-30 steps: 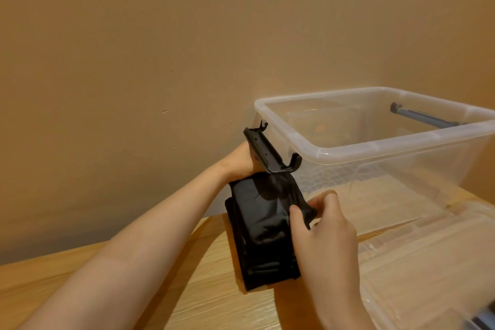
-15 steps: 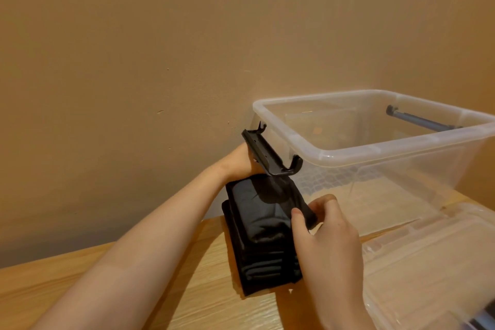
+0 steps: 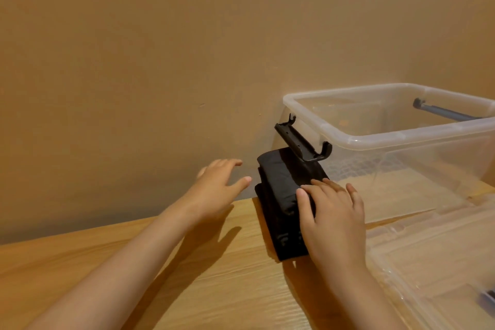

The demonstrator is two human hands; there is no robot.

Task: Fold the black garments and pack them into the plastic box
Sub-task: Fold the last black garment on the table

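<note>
Entering from the bottom edge, both bare forearms are cut off below the elbow and stretch over the wooden table [image 3: 166, 284]. At the lower right lies a clear plastic lid [image 3: 428, 262], cropped by the frame; a small dark piece at its far right edge is too cut off to make out.

The right hand [image 3: 332, 214] lies flat on the folded black garments [image 3: 281, 190], fingers nearly straight and resting on the top layer, curled round nothing. It hides the stack's right side, and the dark folds run together, so I cannot tell how many pieces are stacked. The stack sits on the table, outside the plastic box [image 3: 396, 134], just beside its left end.

The left hand [image 3: 217, 187] hovers just left of the stack with fingers spread and loose, holding nothing and touching nothing.

A black latch [image 3: 302, 142] tilts out from the box's end, over the stack's far edge. The box is clear, cropped at the right, with a grey handle [image 3: 444, 113] on its far side. Behind stands a tan wall [image 3: 160, 61].
</note>
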